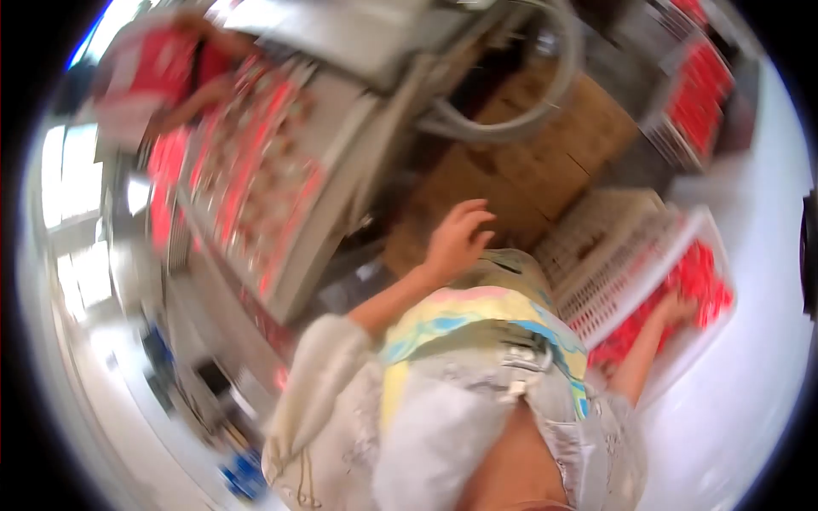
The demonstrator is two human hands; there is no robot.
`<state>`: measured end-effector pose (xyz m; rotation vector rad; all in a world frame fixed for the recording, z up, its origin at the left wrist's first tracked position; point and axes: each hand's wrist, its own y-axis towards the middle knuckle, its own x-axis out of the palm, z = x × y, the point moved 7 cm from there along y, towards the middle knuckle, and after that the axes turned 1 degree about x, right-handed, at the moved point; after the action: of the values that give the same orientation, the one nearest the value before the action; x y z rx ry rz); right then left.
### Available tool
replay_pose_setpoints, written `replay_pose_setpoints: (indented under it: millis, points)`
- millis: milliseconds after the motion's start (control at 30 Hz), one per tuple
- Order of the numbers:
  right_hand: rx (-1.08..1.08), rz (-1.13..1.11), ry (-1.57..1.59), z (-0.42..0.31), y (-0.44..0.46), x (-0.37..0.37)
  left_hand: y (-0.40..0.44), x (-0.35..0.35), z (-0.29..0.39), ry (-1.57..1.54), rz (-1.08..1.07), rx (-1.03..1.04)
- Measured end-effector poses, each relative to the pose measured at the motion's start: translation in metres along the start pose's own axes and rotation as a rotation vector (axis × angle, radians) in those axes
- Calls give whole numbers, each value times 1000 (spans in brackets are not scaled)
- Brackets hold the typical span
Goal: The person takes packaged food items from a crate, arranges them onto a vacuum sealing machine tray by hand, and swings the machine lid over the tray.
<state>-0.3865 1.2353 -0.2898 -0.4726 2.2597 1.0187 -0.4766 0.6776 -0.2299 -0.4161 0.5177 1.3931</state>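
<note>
My right hand reaches into a white plastic crate on the right. It is among small glossy red pieces, perhaps packets, too blurred to name. Its fingers are smeared and partly lost in the red, so what they hold cannot be made out. In front of my body, my left hand hangs in the air above my lap. Its fingers are loosely bent and apart, with nothing visible in them.
A machine table carries rows of red and clear items. A person in red works at its far end. Cardboard lies on the floor beneath a thick grey hose. More crates of red pieces stand at the upper right.
</note>
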Motion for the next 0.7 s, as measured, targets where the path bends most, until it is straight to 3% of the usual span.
replay_pose_setpoints:
  millis: [67,133,233,333,367,467,500,600,633,700]
  points:
    - [6,-38,-188,24,8,-2,-5,-7,-10,-44,34,-32]
    - [250,-158,-603,84,13,23,-6,-5,-15,-67,63,-72]
    - [740,-414,-182,194,20,63,-6,-11,-19,-104,72,-91]
    - [712,-379,-129,119,9,23,-7,-19,-25,-100,117,-52]
    - [793,-256,257,116,-7,20,-7,-25,-28,-87,147,-33]
    - [989,-76,353,107,-36,1,-6,-32,-34,-133,109,-117]
    - [949,-180,331,97,-35,-3,-4,-33,-34,-137,110,-92]
    - [646,-198,178,61,-6,-19,-1,-38,-33,-143,112,-22]
    - [625,-216,-157,-40,6,-44,3,-39,-30,-144,114,-1]
    - [344,-244,33,-106,33,-55,9,-37,-29,-189,79,8]
